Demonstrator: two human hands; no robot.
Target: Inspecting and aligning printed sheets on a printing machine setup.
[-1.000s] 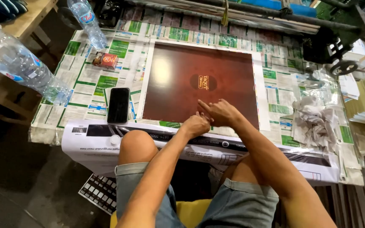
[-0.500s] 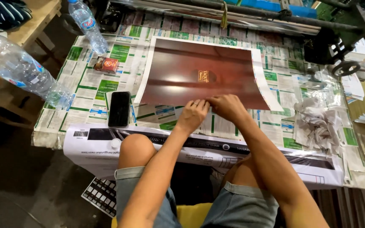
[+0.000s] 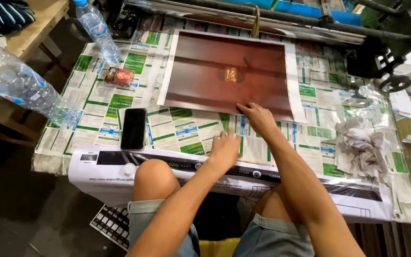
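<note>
While the right hand (image 3: 258, 116) lay flat at the centre of the frame, its grip was apart: the fingers were spread and pressed on the near edge of the sheet (image 3: 200, 81), clamped on nothing. The left hand (image 3: 224, 150), just below it and to the left, also had an open grip, with the palm down on the newspaper (image 3: 181, 123) that covered the table. It was close to the sheet but not touching it.

The sheet, dark brown and glossy with a white margin and a small gold mark in the middle, lay flat in the upper centre of the frame. Its far edge sat near a metal bar (image 3: 272, 19) across the top. The step in hand looked like setting or sliding the sheet on the table with fingertip pressure alone. To lift it, the fingers would need to get under the near edge. To slide it further would call for even, flat pressure, so that the glossy face did not buckle or smear.

A black phone (image 3: 133, 128) lay left of the hands, with a small red tin (image 3: 120, 76) above it. A bottle (image 3: 98, 31) stood at the upper left, and a bigger one (image 3: 20, 85) lay on its side at the left edge. Crumpled paper (image 3: 362, 147) was heaped at the right. A white printed sheet (image 3: 105, 166) hung over the near edge of the table, above the person's knees.
</note>
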